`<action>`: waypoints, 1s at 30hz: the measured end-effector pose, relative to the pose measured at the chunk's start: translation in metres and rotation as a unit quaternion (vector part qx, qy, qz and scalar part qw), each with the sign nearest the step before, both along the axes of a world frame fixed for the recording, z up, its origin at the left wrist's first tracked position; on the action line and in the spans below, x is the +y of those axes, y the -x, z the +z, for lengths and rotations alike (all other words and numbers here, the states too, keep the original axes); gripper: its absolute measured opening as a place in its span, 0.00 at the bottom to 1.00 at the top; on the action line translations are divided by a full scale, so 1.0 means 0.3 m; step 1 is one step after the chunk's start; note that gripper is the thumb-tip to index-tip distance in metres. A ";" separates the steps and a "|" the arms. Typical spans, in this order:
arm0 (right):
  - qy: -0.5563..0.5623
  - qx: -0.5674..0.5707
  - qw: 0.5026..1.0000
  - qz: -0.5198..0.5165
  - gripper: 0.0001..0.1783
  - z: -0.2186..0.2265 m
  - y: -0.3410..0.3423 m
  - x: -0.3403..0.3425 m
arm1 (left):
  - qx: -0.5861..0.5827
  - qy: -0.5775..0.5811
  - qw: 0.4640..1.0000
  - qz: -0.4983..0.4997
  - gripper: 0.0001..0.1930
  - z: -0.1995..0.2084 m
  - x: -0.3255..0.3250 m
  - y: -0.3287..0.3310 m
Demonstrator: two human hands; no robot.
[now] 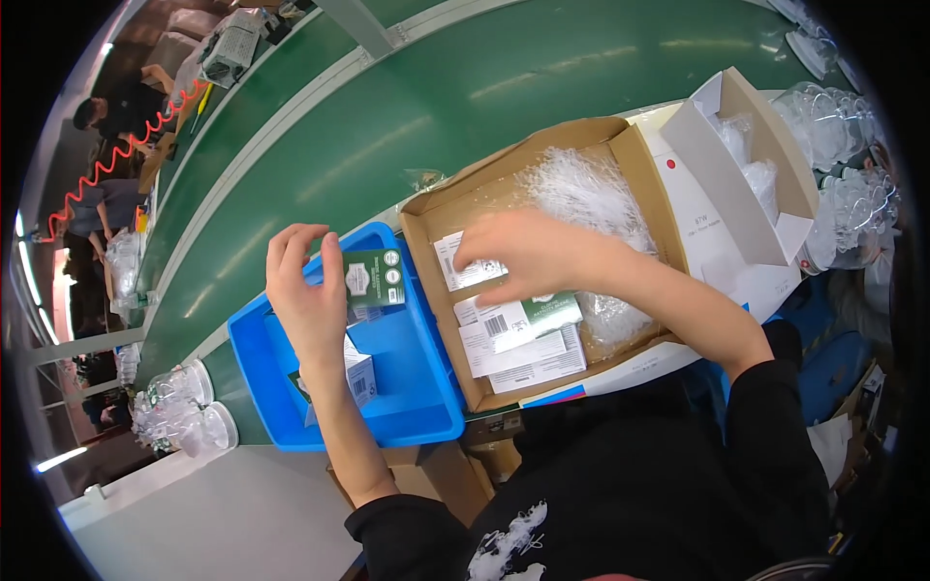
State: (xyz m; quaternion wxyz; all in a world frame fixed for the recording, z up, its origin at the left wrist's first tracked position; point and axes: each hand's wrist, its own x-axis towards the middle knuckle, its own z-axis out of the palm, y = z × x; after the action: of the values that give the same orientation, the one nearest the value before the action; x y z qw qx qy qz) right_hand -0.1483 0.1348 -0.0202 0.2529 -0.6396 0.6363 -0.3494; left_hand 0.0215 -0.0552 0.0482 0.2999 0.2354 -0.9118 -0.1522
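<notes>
My left hand (308, 290) is over a blue plastic tray (407, 421), thumb and fingers apart with nothing visible between them. Right beside its thumb is a small green-and-white printed carton (375, 278). More small cartons (359, 376) lie in the tray, partly hidden by my left forearm. Inside a shallow brown cardboard box (441, 334), my right hand (523, 254) reaches over white printed cards or flat cartons (518, 351), its thumb and fingers spread around a gap. One of these pieces has a green end (552, 315). Whether my right fingertips touch them is hard to tell.
White stringy plastic pieces (591, 194) fill the cardboard box's right side. A white open carton (746, 165) with clear bags stands to the right. Clear plastic containers (838, 126) stand at the far right, others (189, 412) at left. A green work surface (523, 87) runs behind.
</notes>
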 end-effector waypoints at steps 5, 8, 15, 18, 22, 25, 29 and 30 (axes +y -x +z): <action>-0.090 0.064 0.987 0.120 0.30 0.002 -0.045 0.021 | 0.022 -0.067 0.996 -0.057 0.03 -0.006 0.034 0.012; -0.133 0.086 0.978 0.136 0.33 0.011 -0.051 0.024 | -0.011 -0.086 0.991 -0.098 0.02 -0.017 0.046 0.020; -0.140 0.039 0.985 0.090 0.22 0.007 -0.042 0.032 | -0.090 -0.089 0.991 -0.032 0.09 -0.047 0.023 0.004; -0.151 -0.034 0.984 0.087 0.15 0.020 -0.029 0.028 | -0.148 -0.074 0.986 0.014 0.14 -0.056 0.007 -0.005; -0.089 -0.096 0.990 0.056 0.15 0.027 -0.021 0.024 | -0.211 -0.080 0.971 0.083 0.16 -0.030 0.035 0.004; -0.071 -0.063 0.995 0.015 0.14 0.044 -0.012 0.016 | -0.219 -0.065 0.969 0.098 0.16 -0.040 0.022 -0.002; -0.040 -0.042 0.996 -0.068 0.10 0.044 0.000 0.000 | -0.110 -0.062 0.990 0.066 0.11 -0.049 -0.018 0.002; -0.040 -0.043 0.996 -0.070 0.10 0.035 0.002 -0.004 | -0.049 -0.068 0.996 0.040 0.09 -0.046 -0.016 0.008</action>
State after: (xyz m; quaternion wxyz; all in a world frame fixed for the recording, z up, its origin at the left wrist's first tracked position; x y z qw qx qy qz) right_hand -0.1488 0.1338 -0.0098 0.2802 -0.5677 0.6814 -0.3673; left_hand 0.0191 -0.0600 0.0344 0.2436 0.2991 -0.9029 -0.1897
